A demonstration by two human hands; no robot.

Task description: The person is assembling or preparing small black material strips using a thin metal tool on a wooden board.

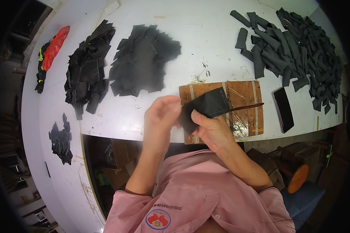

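Note:
A flat black piece of stitched fabric [208,104] is held tilted above the near part of a brown board. My right hand [214,130] grips its near edge, the thumb pressed on top and the fingers underneath. At the fabric's left end, my left hand [161,112] has its fingers curled against the edge, partly hidden and a little blurred. A dark brown pointed stick [247,106] sticks out to the right from beside the fabric; its other end is hidden.
Under my hands lies the taped brown board [256,91]. Black fabric pieces form piles [144,58] on the left of the white table [210,23]; dark rolled pieces [295,50] are heaped at the right. A phone [284,110] and a red plastic bag [56,46] lie farther out.

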